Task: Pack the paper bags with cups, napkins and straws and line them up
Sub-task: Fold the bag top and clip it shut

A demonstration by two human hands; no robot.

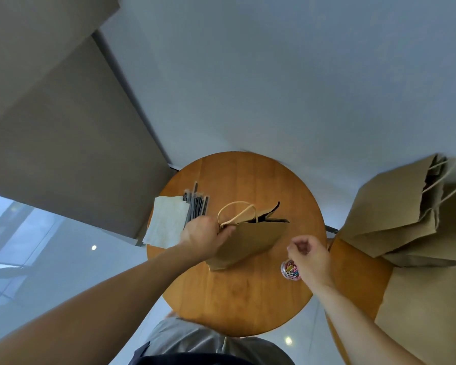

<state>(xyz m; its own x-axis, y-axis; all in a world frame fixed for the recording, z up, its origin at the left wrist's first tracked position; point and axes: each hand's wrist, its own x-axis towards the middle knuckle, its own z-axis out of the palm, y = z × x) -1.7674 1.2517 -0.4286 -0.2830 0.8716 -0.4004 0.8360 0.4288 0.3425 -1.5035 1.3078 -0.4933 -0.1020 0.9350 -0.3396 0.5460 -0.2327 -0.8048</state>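
We are holding the paper bag (250, 239) at its top edge with our left hand (204, 237). That grip is pinching the mouth together just below the looped handles (234, 210), probably so the contents stay in; something dark is poking out of the opening. The bag is leaning on the middle of the round counter (237, 299). Our right hand (309, 256) is hovering over the jar of paper clips (290, 270) with its fingers curled inward. We cannot tell whether this grip is pinching a clip. The napkins (166, 225) and straws (196, 204) are lying at the counter's left edge, within easy reach. Other brown bags (395, 212) are standing to the right, seemingly lined up.
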